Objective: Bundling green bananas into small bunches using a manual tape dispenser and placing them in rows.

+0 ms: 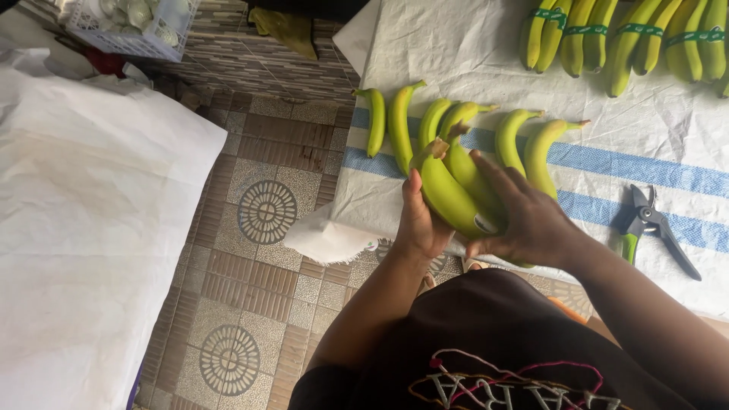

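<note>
I hold a small bunch of green bananas (449, 190) between both hands, above the near edge of a white woven sheet (471, 53) with blue stripes. My left hand (419, 220) cups the bunch from the left and below. My right hand (524, 216) presses on it from the right, fingers spread over the fruit. A small sticker shows on the lowest banana. Loose green bananas lie on the sheet just beyond: two at the left (387, 118) and others (524, 140) behind my right hand.
Several banded banana bunches (630, 34) lie along the sheet's far edge. Pruning shears with a green handle (651, 228) rest on the sheet at the right. A large white cloth (83, 212) covers the left side. Patterned floor tiles (266, 212) lie between. A white basket (140, 26) sits top left.
</note>
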